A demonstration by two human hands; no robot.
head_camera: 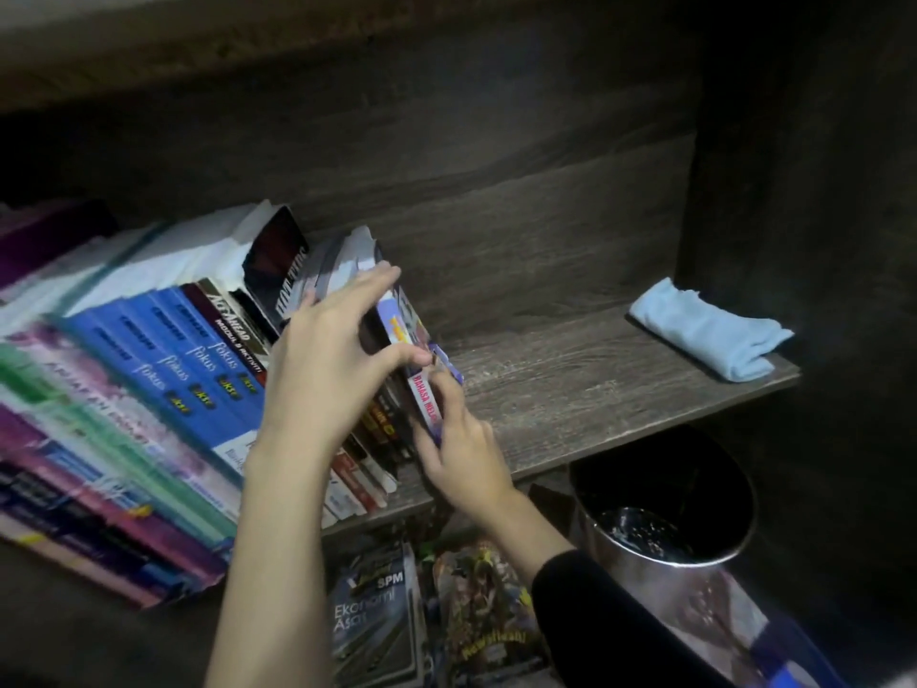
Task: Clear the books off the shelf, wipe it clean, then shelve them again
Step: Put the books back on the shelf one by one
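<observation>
Shelf, dim light. Row of books fills the left part, leaning left, spines toward us; some blur at the far left.

Left hand arches over the last few books of the row, fingers curled across their tops, thumb at the front edge.

Right hand pinches the lower spine of the end book, red-spined, which stands tilted at the right end of the row and touches its neighbours.

Right part of the shelf board is bare wood. We note a folded blue cloth lying near its right end, well apart from the books.

Below the shelf: a shiny metal bin and a few loose books beside it.
</observation>
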